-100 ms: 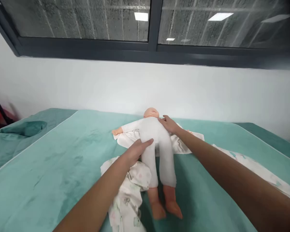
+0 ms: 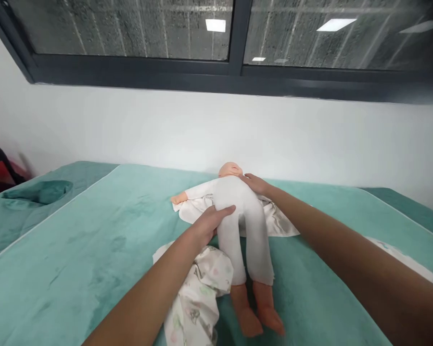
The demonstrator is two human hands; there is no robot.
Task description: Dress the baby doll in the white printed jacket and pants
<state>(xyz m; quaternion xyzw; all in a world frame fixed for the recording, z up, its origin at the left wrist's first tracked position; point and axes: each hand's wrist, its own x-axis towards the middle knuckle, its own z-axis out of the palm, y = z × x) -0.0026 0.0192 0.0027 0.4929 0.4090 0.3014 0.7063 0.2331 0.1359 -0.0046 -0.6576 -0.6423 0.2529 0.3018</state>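
A baby doll (image 2: 233,194) in white clothing lies on the teal bed surface, its head towards the wall and its bare feet towards me. My left hand (image 2: 211,222) grips its hip and upper leg from the left, thumb on top and fingers mostly hidden beneath. Higher up, my right hand (image 2: 256,183) is on the doll's right-hand side near the shoulder; its fingertips are partly hidden against the body. A white cloth (image 2: 279,221) is spread under the doll's upper part. Below my left hand is a crumpled patterned cloth (image 2: 198,288), white with small prints.
The teal bed (image 2: 94,250) reaches the white wall (image 2: 147,125), under a dark-framed window (image 2: 234,72). Another white patterned cloth (image 2: 407,259) lies at the right, partly behind my forearm. A red and black object (image 2: 0,173) stands at the far left.
The doll's legs and feet have shifted slightly right and towards me, with both hands still on it. The whole view has also moved a little.
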